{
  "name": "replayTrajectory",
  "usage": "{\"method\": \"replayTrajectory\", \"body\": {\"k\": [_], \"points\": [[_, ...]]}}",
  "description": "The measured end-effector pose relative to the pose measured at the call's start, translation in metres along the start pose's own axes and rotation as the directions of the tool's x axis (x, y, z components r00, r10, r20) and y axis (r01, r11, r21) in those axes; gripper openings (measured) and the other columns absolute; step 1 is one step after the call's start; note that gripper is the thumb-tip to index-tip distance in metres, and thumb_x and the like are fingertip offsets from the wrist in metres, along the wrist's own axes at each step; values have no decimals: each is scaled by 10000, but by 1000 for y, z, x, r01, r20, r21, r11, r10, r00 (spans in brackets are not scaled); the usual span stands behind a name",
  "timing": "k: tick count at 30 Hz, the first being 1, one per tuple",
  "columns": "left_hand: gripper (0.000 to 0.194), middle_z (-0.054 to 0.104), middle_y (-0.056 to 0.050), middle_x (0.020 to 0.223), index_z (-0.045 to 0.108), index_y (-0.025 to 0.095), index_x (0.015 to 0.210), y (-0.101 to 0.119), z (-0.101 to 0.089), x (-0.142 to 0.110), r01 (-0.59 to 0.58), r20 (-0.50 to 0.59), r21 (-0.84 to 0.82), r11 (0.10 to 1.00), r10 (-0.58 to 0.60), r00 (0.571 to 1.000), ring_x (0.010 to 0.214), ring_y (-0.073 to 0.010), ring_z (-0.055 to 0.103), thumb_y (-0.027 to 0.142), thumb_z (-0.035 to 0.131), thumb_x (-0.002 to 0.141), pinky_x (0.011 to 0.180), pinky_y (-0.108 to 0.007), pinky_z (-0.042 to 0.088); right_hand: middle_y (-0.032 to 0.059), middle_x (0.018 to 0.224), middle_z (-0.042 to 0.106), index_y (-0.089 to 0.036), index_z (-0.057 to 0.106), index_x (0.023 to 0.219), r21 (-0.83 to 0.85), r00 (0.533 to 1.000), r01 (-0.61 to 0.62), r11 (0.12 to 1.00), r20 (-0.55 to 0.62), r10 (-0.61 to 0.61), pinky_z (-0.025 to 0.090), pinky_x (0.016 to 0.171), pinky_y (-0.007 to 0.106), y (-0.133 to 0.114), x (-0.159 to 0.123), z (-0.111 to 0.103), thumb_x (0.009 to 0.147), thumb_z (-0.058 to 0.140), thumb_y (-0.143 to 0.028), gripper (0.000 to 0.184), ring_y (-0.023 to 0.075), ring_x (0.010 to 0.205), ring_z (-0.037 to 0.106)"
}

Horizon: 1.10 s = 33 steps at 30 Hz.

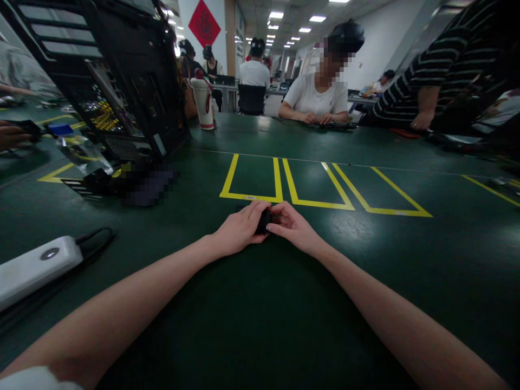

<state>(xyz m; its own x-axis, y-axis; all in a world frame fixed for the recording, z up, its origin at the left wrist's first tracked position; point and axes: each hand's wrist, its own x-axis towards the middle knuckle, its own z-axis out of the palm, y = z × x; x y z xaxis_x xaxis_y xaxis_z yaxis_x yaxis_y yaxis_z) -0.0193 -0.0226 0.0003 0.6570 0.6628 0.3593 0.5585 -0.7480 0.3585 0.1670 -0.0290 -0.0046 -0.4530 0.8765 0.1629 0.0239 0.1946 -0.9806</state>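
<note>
Both my hands meet in the middle of the green table point(252, 303), just in front of the yellow tape marks. My left hand point(241, 227) is wrapped around a small black object point(264, 221), whose kind I cannot make out because the fingers cover most of it. From the other side, my right hand point(290, 225) closes on the same black object, its thumb and fingertips at the right end. A little of the object's dark edge also shows behind my left fingers.
Yellow tape outlines point(320, 205) lie just beyond my hands. On the left stand a black computer case point(138, 81), a clear bottle point(83, 151) with a blue cap and a white power strip point(40, 268). A cup point(203, 103) is farther back. A person point(317, 97) sits opposite.
</note>
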Motion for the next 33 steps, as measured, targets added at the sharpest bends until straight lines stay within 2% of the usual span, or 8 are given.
{"method": "replayTrajectory", "body": {"k": [3, 8, 16, 20, 22, 24, 30, 33], "points": [[602, 420, -126, 1248, 229, 207, 1237, 0, 1, 0, 0, 1, 15, 1000, 0, 1000, 1098, -275, 504, 283, 594, 765, 852, -437, 465, -2, 986, 530, -246, 505, 939, 19, 1000, 15, 1000, 6, -15, 480, 849, 355, 0, 0, 1, 710, 660, -223, 277, 157, 922, 574], [589, 429, -126, 1244, 219, 201, 1243, 0, -1, 1, -11, 13, 55, 998, 11, 1000, 1093, -273, 504, 306, 569, 781, 832, -417, 476, -7, 926, 536, -241, 510, 869, -11, 995, -7, 1000, -100, 6, 519, 745, 336, 1, 1, 4, 746, 620, -293, 174, 152, 832, 592], [622, 448, -131, 1228, 260, 159, 1244, 3, 0, 0, 11, -6, 202, 979, -10, 1000, 1003, -282, 485, 322, 606, 753, 810, -411, 436, 38, 1039, 541, -223, 504, 994, -76, 991, -115, 990, -83, 109, 500, 816, 404, 1, 1, 2, 753, 612, -321, 282, 192, 924, 581], [611, 425, -122, 1258, 275, 190, 1237, 3, 1, -1, 16, -42, 208, 978, -7, 999, 1168, -343, 353, 306, 617, 745, 924, -501, 323, 10, 994, 537, -232, 493, 948, -29, 998, -62, 998, -25, 61, 502, 818, 372, 1, 2, 0, 733, 640, -276, 264, 174, 917, 580], [608, 407, -124, 1276, 249, 198, 1244, 2, 0, -1, -14, -32, 166, 986, 20, 999, 1235, -326, 298, 283, 602, 757, 992, -514, 237, 0, 987, 531, -239, 483, 932, 6, 1000, -27, 1000, 5, 27, 502, 823, 354, 1, 2, -1, 708, 665, -235, 289, 166, 921, 577], [600, 414, -128, 1267, 221, 195, 1252, 1, 0, 0, -45, -2, 112, 993, 45, 999, 1221, -289, 348, 261, 577, 774, 1023, -499, 192, -5, 978, 531, -242, 478, 924, 30, 1000, -4, 1000, 25, 3, 497, 837, 345, 1, 1, -1, 685, 683, -207, 317, 162, 930, 572], [584, 433, -138, 1238, 235, 170, 1245, -1, -1, 1, -61, 2, 76, 995, 61, 998, 1145, -279, 428, 265, 573, 778, 963, -458, 274, -7, 942, 533, -234, 496, 886, 24, 999, -6, 1000, -48, 7, 502, 790, 334, 2, 2, 1, 738, 635, -255, 205, 140, 849, 579], [582, 435, -143, 1238, 234, 165, 1246, -2, 0, 1, -69, -3, 84, 994, 69, 998, 1143, -279, 426, 268, 571, 783, 950, -455, 284, -1, 963, 534, -230, 493, 908, 13, 997, -35, 999, -74, 36, 493, 809, 351, 3, 2, 2, 730, 647, -267, 239, 145, 858, 581]]}}
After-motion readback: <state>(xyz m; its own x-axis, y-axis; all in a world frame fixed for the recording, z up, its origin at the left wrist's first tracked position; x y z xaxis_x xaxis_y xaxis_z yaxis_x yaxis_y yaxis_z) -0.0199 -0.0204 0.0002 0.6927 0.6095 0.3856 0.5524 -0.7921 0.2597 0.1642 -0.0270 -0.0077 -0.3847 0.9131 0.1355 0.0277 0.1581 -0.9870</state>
